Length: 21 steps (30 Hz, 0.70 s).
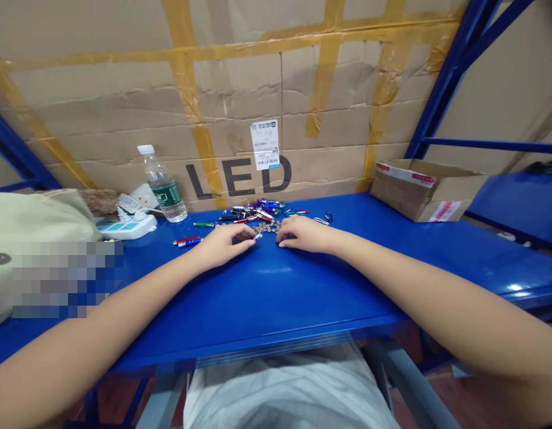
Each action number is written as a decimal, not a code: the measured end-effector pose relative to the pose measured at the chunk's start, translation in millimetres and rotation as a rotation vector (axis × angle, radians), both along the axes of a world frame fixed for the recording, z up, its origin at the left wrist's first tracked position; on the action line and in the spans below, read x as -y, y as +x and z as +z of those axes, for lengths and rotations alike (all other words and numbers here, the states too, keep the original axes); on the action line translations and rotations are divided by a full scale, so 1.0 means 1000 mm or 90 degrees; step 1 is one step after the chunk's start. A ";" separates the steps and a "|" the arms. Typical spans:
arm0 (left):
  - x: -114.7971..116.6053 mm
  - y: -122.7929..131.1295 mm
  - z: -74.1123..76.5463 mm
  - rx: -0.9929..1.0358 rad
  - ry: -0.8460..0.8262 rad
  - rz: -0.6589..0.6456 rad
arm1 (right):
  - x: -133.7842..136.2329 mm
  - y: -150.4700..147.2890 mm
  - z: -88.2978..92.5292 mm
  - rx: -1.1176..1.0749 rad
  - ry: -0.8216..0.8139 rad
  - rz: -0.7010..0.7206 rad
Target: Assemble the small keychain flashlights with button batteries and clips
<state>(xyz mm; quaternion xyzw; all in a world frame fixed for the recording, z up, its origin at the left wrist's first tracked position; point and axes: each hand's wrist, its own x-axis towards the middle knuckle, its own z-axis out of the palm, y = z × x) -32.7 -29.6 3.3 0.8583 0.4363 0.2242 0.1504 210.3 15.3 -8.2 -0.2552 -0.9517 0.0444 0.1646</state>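
Observation:
My left hand (223, 243) is closed, with a small silvery cylinder (258, 236) pinched at the thumb and fingertips. Across from it, my right hand (305, 234) is curled with thumb and fingers drawn together at the edge of the small round metal discs (269, 227); whatever it may hold is hidden. Behind both hands lies a pile of slim coloured metal tubes (267, 210), mostly red, blue, purple and black. Beside my left wrist rest a red and a blue tube (187, 241), and a green tube (203, 224) lies farther back.
On the blue table (267, 298), a water bottle (166, 193), a white power strip (128, 227) and a pale bag (39, 226) stand left. An open cardboard box (425, 187) sits right, past some small clips (326, 219). A large taped carton (231, 107) closes off the back.

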 end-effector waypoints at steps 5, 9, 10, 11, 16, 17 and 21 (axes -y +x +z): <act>-0.002 -0.002 -0.001 0.003 0.002 -0.005 | -0.002 0.005 -0.001 0.001 -0.052 -0.047; -0.001 -0.001 -0.001 0.002 0.001 -0.015 | 0.003 0.004 0.004 -0.008 -0.033 -0.054; 0.000 -0.001 -0.001 0.000 0.002 -0.016 | 0.005 0.003 0.005 -0.017 -0.027 -0.050; 0.000 0.000 0.000 -0.002 0.004 -0.017 | 0.007 0.003 0.007 -0.030 -0.021 -0.043; 0.002 0.001 0.001 -0.004 0.011 -0.031 | 0.018 -0.001 0.013 -0.108 0.008 -0.009; 0.003 0.002 0.001 -0.002 0.011 -0.034 | 0.020 -0.002 0.013 -0.127 0.009 -0.009; 0.004 0.003 0.000 0.014 0.005 -0.046 | 0.027 -0.009 0.013 -0.202 0.005 -0.020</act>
